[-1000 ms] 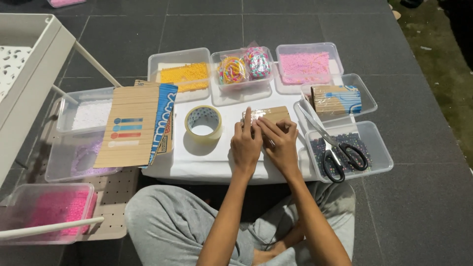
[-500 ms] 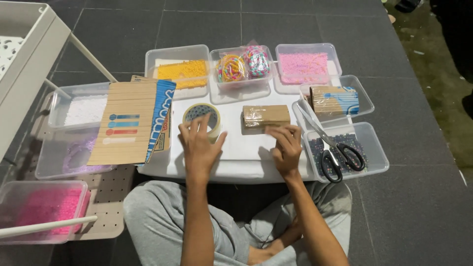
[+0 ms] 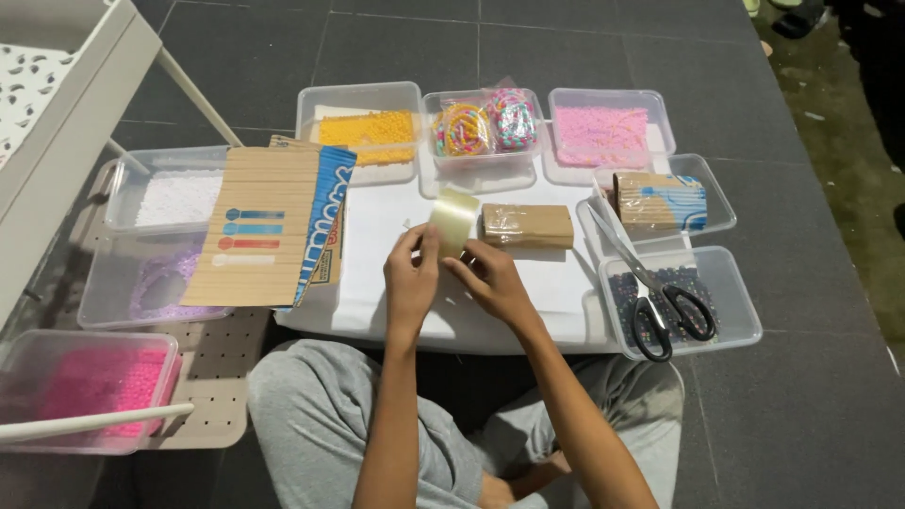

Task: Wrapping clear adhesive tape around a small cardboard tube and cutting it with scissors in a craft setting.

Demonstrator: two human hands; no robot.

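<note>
Both hands, left (image 3: 410,273) & right (image 3: 485,278), pinch tape roll (image 3: 453,221) upright over white sheet (image 3: 386,226), beside stick bundle (image 3: 527,226).

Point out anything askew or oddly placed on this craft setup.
The scissors lie open, slanted across the rims of two tubs rather than inside one. The stick mat sits tilted, overhanging the left tubs. Otherwise the beads stay in their tubs; both hands hold the tape roll.

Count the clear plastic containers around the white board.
8: white beads, purple, hot pink, orange, coloured loops, pale pink, stick bundle, dark beads under scissors. None seems hidden.
</note>
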